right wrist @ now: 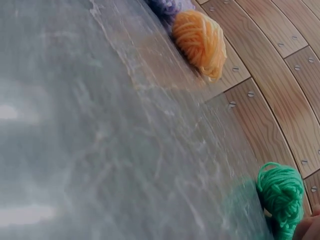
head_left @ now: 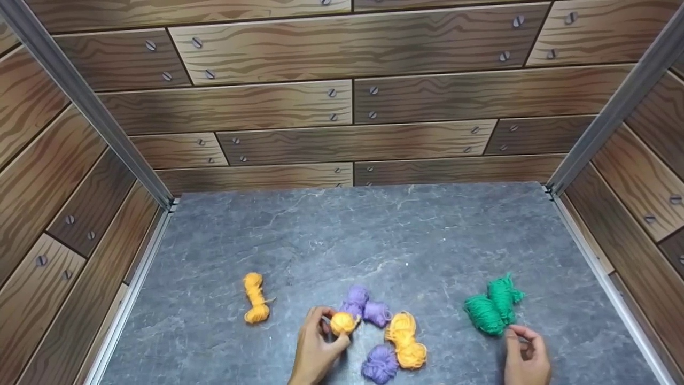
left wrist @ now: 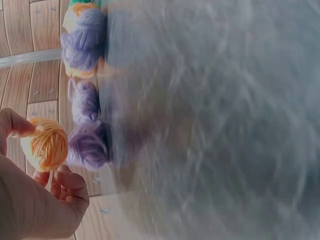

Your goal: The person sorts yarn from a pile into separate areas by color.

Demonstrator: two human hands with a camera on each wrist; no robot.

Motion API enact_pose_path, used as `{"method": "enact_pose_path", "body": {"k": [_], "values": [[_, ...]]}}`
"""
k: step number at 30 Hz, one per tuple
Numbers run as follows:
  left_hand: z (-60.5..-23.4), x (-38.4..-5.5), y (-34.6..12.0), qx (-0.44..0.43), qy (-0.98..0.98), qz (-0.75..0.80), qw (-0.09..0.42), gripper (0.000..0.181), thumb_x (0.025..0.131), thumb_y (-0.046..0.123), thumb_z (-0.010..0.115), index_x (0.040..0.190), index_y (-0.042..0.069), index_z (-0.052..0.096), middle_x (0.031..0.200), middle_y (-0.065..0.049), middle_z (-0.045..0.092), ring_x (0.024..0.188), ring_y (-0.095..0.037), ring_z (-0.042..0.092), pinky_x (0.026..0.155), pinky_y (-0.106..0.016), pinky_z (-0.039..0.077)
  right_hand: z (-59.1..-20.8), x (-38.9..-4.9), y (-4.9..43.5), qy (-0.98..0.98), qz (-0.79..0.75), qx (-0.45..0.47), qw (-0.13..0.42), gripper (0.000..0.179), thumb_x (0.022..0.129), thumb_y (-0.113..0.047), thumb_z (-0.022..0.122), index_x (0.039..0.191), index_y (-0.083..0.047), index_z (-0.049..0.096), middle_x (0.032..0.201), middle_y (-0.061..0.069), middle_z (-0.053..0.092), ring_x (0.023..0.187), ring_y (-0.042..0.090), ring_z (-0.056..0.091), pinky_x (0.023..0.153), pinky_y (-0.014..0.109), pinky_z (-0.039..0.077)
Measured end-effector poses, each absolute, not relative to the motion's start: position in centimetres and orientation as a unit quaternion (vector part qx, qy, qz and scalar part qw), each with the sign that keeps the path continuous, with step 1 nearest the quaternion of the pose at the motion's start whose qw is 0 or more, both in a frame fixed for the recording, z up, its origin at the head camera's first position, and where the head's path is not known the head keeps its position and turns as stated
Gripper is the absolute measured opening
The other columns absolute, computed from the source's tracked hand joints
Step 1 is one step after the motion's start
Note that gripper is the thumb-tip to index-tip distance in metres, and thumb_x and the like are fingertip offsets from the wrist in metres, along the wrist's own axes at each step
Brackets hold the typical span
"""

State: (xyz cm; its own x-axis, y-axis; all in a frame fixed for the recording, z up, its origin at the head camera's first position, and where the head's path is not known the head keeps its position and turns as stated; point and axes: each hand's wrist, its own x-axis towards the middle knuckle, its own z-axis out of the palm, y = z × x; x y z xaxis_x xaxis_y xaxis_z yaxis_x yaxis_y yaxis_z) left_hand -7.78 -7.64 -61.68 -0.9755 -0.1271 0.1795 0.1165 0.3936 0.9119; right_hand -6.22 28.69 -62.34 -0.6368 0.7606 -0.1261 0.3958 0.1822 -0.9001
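Observation:
Between the thumb and fingers of my left hand (head_left: 316, 348) is a small orange yarn bundle (head_left: 342, 323), its round end showing in the left wrist view. Purple yarn (head_left: 377, 313) lies just beyond it in bunched lobes. My right hand (head_left: 527, 357) pinches the near end of the green yarn (head_left: 485, 314), which spreads into two thick lobes on the tabletop. The right wrist view catches only a bit of that hand's fingers, beside the green yarn (right wrist: 282, 195). Another orange yarn skein (head_left: 407, 345), narrow in its middle, lies between the hands, touching a purple yarn bundle (head_left: 380, 364).
A separate orange skein (head_left: 256, 298) lies to the left on the grey marbled tabletop (head_left: 320, 230). Wood-patterned panels (head_left: 352, 101) enclose the back and sides. Metal rails (head_left: 141, 267) run along the table's side edges.

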Motion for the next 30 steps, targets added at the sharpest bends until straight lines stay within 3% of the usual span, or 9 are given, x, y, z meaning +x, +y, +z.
{"method": "enact_pose_path", "body": {"k": [6,12,23,30], "values": [[-61.5,-8.3,-8.8,0.003,-0.824,-0.546,0.153,0.037,0.065,0.001,0.080,0.097,0.016,0.065,0.091,0.005,0.060,0.070,-0.019,0.055,0.062,-0.025,0.045,-62.2,-6.3,27.9,-0.755,0.522,-0.346,0.195,0.025,0.099,-0.034,0.066,0.112,-0.013,0.068,0.079,-0.024,0.061,0.068,-0.001,0.054,0.061,0.017,0.041],[-60.9,-8.7,-10.4,0.024,-0.824,-0.539,0.175,0.037,0.068,0.001,0.081,0.100,0.013,0.066,0.092,0.004,0.060,0.071,-0.017,0.055,0.062,-0.028,0.047,-61.7,-6.2,27.2,-0.766,0.541,-0.304,0.166,0.027,0.100,-0.032,0.066,0.117,-0.010,0.067,0.088,-0.026,0.061,0.069,0.004,0.056,0.062,0.020,0.043],[-60.1,-9.2,-14.0,0.070,-0.812,-0.538,0.216,0.037,0.067,-0.002,0.081,0.100,0.010,0.068,0.085,0.000,0.061,0.071,-0.020,0.054,0.060,-0.022,0.039,-61.0,-5.8,25.3,-0.760,0.604,-0.210,0.115,0.027,0.102,-0.016,0.064,0.123,-0.001,0.063,0.104,-0.002,0.070,0.077,0.016,0.063,0.070,0.020,0.049],[-60.0,-9.6,-16.0,0.091,-0.803,-0.539,0.235,0.036,0.069,-0.004,0.080,0.101,0.007,0.068,0.081,-0.005,0.061,0.068,-0.027,0.054,0.058,-0.023,0.040,-60.9,-5.2,23.9,-0.752,0.627,-0.158,0.127,0.024,0.100,-0.006,0.064,0.121,0.005,0.062,0.099,-0.004,0.069,0.070,0.018,0.061,0.065,0.022,0.048]]}}
